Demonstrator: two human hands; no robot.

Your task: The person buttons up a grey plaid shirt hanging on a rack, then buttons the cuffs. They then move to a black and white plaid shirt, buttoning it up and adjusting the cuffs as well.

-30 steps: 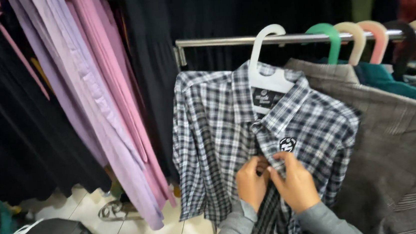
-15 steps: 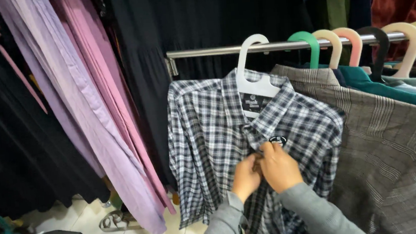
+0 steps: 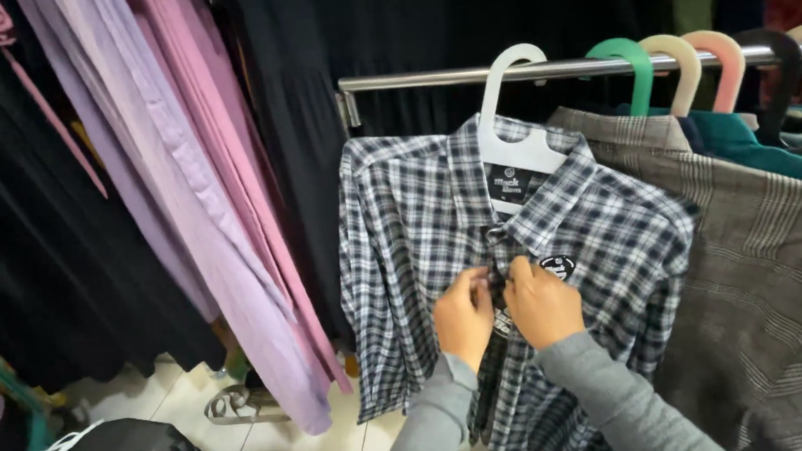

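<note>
Head view: we pinch the front placket of the plaid shirt [image 3: 423, 253], hung on a white hanger [image 3: 516, 138] from the rail [image 3: 561, 68], left hand [image 3: 462, 319] and right hand [image 3: 543, 302] fingers clamped together at a button; fastening looks underway, needing a fine push through the hole

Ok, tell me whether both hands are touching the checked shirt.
Touching. The head view shows the left hand and right hand pinching the checked shirt at its front opening.

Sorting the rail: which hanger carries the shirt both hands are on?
The white hanger, leftmost on the rail; the others are green, beige, pink and black.
</note>
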